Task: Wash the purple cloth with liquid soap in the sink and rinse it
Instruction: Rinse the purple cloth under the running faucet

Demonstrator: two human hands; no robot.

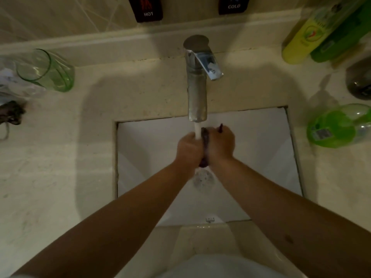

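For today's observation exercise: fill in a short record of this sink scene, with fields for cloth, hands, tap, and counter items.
cloth: purple cloth squeezed between both hands, under the stream
left hand: grips cloth
right hand: grips cloth
tap: running, water falls into the sink
counter left: green glass
counter right: green bottle, yellow bottle

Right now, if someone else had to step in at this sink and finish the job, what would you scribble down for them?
Left hand and right hand: both grip the purple cloth, bunched between them.
Where: over the white sink, directly under the tap; the water is running onto the cloth.
Soap: green bottle lies on the counter at right.
Done: cloth is wet and being worked; whether it has been soaped I cannot tell.
Left: finish rinsing, wring out, shut the tap.
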